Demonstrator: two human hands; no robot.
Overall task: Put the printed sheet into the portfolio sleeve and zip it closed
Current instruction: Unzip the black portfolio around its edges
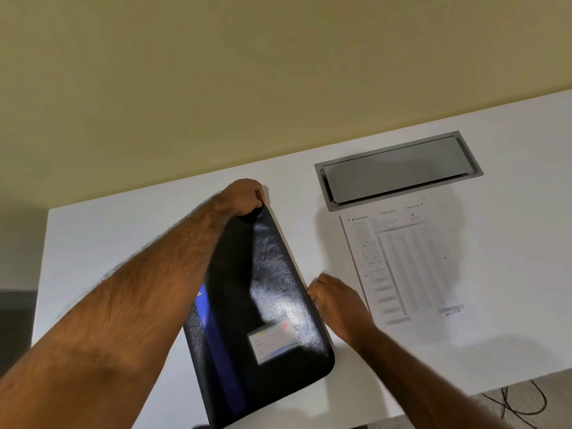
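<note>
Head view: left hand [244, 196] pinched the black leatherette portfolio sleeve [272, 274] at its corner; right hand [335, 300] fingers' hold was unclear; flimsy white printed sheet [402, 264] probably wanted edge-lifting.

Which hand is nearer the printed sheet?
Right. The right hand lies just left of the printed sheet; the left hand grips the far corner of the portfolio sleeve, farther off.

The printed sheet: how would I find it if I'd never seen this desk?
On the white desk, find the grey hatch near the wall. The sheet lies flat just in front of it, right of the black sleeve. It's the only loose page, covered in rows of tiny print.
</note>
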